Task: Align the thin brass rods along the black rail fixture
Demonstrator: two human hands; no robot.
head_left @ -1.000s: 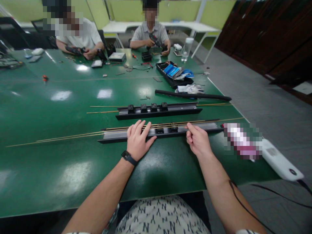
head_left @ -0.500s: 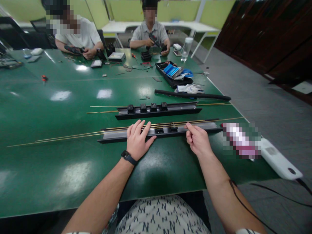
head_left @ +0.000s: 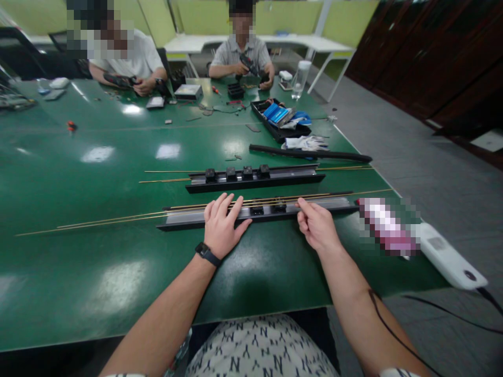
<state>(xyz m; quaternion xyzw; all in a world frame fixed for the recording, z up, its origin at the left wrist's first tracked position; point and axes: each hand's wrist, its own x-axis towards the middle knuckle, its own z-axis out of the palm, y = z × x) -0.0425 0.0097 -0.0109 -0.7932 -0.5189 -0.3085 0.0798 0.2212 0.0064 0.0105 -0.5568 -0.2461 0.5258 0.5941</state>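
l. hand is lying spread, palm down, across the near channel, fingers reaching over the thin gold rods, thumb out along the near wall; it is prob. steadying the work vs. sliding or rolling. r. hand is curling, thumb & forefinger pinching, apparently, a rod tip; a fine grip is likely suiting so slim a piece. exact contact: fingers are hiding it. near channel is lying lengthwise on the green table, in front of the person, so both hands are reaching it. rods are running along it, ends jutting past its l. end. two black blocks are showing inside, betw. hands. far channel is lying roughly parallel beyond, holding four blocks, presumably leaving working room.
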